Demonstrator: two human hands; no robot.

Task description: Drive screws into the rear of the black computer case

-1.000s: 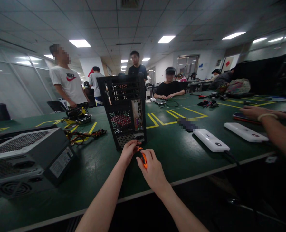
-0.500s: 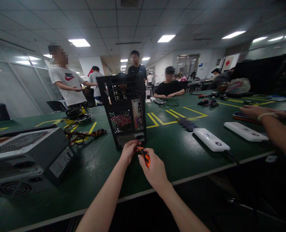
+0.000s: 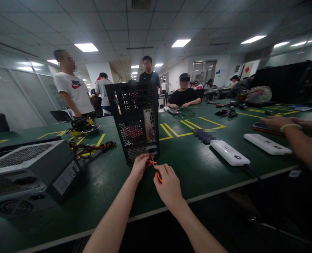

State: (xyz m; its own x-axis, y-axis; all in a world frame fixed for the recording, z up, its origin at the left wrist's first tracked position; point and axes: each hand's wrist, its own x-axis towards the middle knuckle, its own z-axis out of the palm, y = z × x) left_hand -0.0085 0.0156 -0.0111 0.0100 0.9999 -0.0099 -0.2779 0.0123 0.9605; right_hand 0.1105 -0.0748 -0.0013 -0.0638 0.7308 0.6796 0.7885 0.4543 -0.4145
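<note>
A black computer case [image 3: 136, 121] stands upright on the green table, its rear panel with ports and a perforated grille facing me. My right hand [image 3: 169, 184] is closed round the handle of an orange and black screwdriver [image 3: 158, 174]. The screwdriver's thin shaft slants up to the lower right of the rear panel, beside the power socket. My left hand [image 3: 140, 166] is closed there, its fingertips pinched near the shaft's tip and against the case's lower edge. What sits between those fingertips is too small to make out.
A grey power supply unit [image 3: 37, 172] lies at the left, near bundled cables [image 3: 98, 149] and a metal bowl [image 3: 91, 130]. Two white power banks [image 3: 229, 152] lie at the right. Another person's arm [image 3: 303, 144] reaches in from the right edge. More people are behind the table.
My right hand's fingers have shifted their grip on the screwdriver, exposing more of its shaft. My left hand has barely moved. The person in white at the left has lowered an arm.
</note>
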